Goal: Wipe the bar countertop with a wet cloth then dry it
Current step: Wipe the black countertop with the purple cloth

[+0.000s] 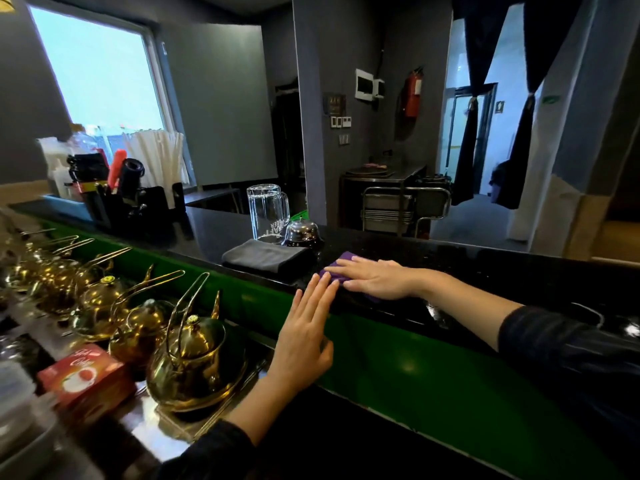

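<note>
The black glossy bar countertop [485, 268] runs from left to right above a green front panel [398, 362]. My right hand [375, 277] lies flat, palm down, on a purple cloth [341, 266] that rests on the counter; most of the cloth is hidden under the hand. My left hand [306, 332] is open with straight fingers, and its fingertips touch the counter's near edge just left of the purple cloth. A folded black cloth [266, 259] lies on the counter to the left of the purple one.
An upturned glass mug [267, 211] and a chrome service bell [303, 233] stand behind the black cloth. A black organiser with straws and tools [131, 188] sits far left on the counter. Several brass teapots [194, 362] and a red box [85, 375] line the lower shelf.
</note>
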